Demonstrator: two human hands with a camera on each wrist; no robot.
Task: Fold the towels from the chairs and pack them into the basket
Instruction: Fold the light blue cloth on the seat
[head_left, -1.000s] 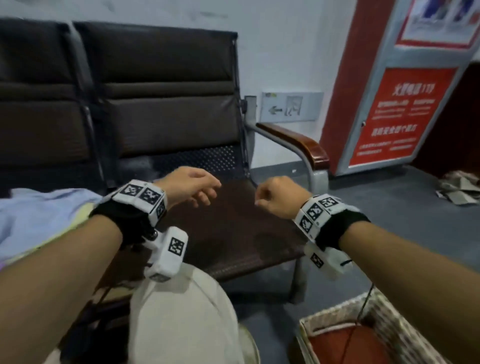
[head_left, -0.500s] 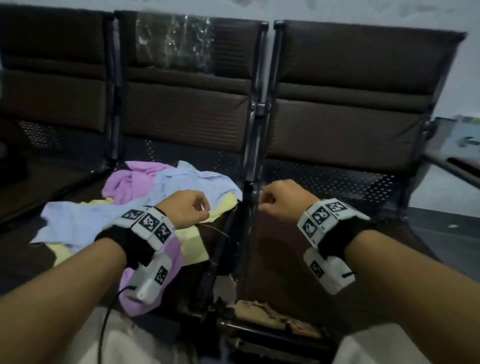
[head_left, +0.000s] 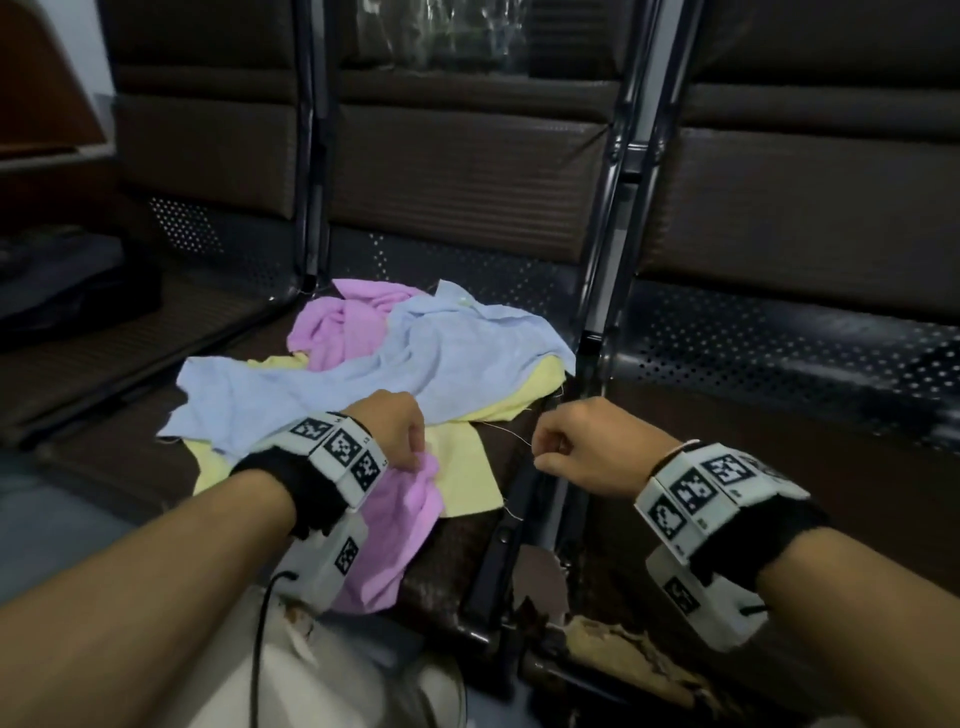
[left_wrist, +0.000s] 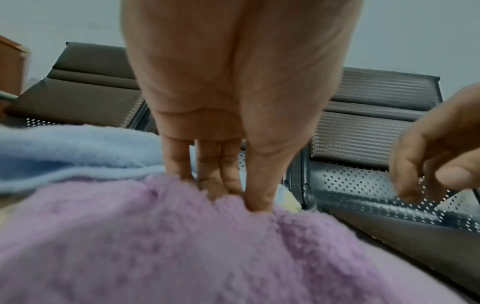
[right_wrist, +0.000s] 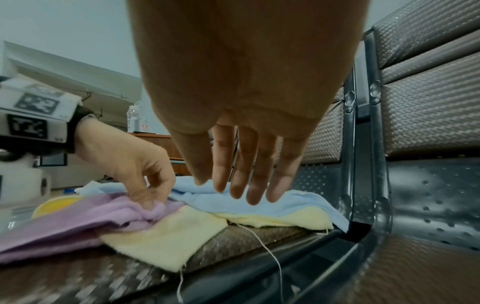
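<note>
From the head view, the towels lie in a loose heap on the middle chair seat (head_left: 457, 551) of a row of dark brown chairs. A blue towel (head_left: 415, 364) is spread across the top, a second purple towel (head_left: 343, 327) is bunched at the back of the heap, and a yellow towel (head_left: 462, 467) shows underneath at the front and right edges. The left hand (head_left: 392, 431) pinches the upper edge of the near purple towel (head_left: 395, 530), which hangs over the front of the seat. The right hand (head_left: 587, 447) hovers over the gap between the middle chair and the next one, fingers loosely curled and holding nothing. A thin loose thread (head_left: 511, 436) trails from the yellow towel just beside it.

In the left wrist view, the left hand's fingertips (left_wrist: 257, 203) dig into the fuzzy purple towel (left_wrist: 182, 246), with the blue towel (left_wrist: 78, 152) just behind it. The right hand (left_wrist: 436, 156) hangs apart at the right, above the perforated metal.

In the right wrist view, the right hand's fingers (right_wrist: 249, 176) are relaxed and nearly straight above the blue towel (right_wrist: 259, 201), touching nothing. The left hand (right_wrist: 135, 164) nips a fold of the purple towel (right_wrist: 78, 222), which lies over the yellow towel (right_wrist: 166, 240).
</note>
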